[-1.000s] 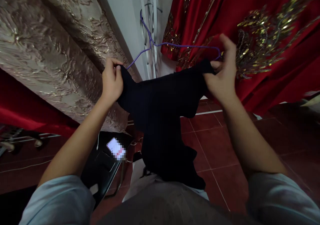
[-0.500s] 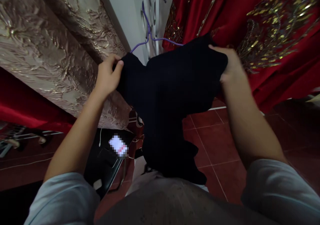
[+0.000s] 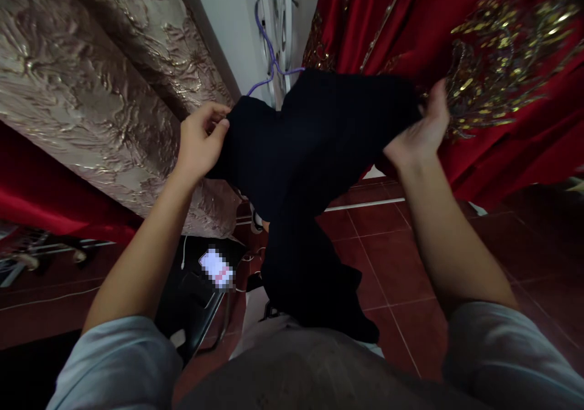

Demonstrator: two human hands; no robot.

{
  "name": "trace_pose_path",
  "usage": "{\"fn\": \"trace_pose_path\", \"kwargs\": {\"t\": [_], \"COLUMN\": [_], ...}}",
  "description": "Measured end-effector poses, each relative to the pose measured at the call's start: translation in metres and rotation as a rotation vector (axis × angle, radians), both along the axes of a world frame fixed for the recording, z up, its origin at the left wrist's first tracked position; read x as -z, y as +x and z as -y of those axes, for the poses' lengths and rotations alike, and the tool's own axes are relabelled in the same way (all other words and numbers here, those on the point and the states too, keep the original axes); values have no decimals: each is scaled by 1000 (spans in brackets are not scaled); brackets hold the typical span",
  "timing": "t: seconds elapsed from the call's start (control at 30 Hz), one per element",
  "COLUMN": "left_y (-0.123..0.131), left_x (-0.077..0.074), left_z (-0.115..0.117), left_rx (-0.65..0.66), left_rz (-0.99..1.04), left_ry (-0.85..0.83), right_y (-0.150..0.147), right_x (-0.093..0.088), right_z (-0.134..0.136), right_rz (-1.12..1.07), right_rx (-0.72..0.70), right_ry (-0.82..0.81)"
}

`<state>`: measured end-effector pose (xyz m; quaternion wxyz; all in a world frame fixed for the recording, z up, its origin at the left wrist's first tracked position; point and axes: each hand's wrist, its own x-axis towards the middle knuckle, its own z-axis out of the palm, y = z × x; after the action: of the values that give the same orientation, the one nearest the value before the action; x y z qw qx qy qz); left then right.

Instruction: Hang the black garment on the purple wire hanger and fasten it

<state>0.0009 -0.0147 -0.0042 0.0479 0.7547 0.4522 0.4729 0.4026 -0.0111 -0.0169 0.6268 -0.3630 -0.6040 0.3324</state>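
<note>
A dark navy or black garment (image 3: 292, 154), seemingly a short-sleeved top, hangs on a purple wire hanger (image 3: 272, 63) in front of me. Its lower part drapes toward my lap. My left hand (image 3: 203, 136) pinches the garment's left shoulder or sleeve edge between thumb and fingers. At the opposite sleeve, my right hand (image 3: 422, 127) lies against the cloth with its palm turned inward and fingers stretched out. Some of the right fingers are blurred or hidden by the dark fabric.
White rack bars (image 3: 287, 27) stand behind the hanger. A beige textured curtain (image 3: 114, 93) hangs left, and red cloth with gold sequins (image 3: 502, 63) hangs right. A lit phone (image 3: 216, 267) lies on a black seat or table (image 3: 196, 312) beside cables. Red tiles (image 3: 396, 270) cover the floor.
My right hand has loosened its grip on the sleeve and turned palm inward, fingers stretching. The garment's right side has spread outward and shifted. My left hand stays nearly in place.
</note>
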Motion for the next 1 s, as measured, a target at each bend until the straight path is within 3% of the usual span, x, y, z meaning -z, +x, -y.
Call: {"fn": "trace_pose_path", "kwargs": {"t": [0.1,0.2,0.27,0.3,0.37,0.43,0.47,0.57,0.63,0.8,0.9,1.0], "left_y": [7,9,6,4,1,2,5,23,40,76,74,55], "left_x": [0,5,10,13,15,15,13,2,-7,-21,-11,15], "left_z": [-9,-22,-27,-27,-22,-9,-1,29,49,76,71,61], "left_rx": [-22,-107,-143,-147,-120,-20,62,335,427,657,772,620], "left_rz": [-3,-46,-63,-60,-36,-7,2,12,5,86,218,524], "left_ry": [-21,3,22,33,58,86,97,101,56,-124,-308,-422], "right_y": [-7,-31,-45,-50,-54,-55,-56,-66,-79,-105,-96,-68], "right_x": [-26,-46,-48,-45,-33,-15,-4,26,40,48,53,60], "right_z": [5,19,30,35,41,43,42,37,36,39,34,27], "right_rz": [-119,69,194,250,358,469,525,686,764,811,793,756], "right_rx": [6,128,147,93,-147,-383,-427,-270,-122,37,27,214], "right_ry": [32,64,62,47,-13,-71,-74,45,166,425,475,371]}}
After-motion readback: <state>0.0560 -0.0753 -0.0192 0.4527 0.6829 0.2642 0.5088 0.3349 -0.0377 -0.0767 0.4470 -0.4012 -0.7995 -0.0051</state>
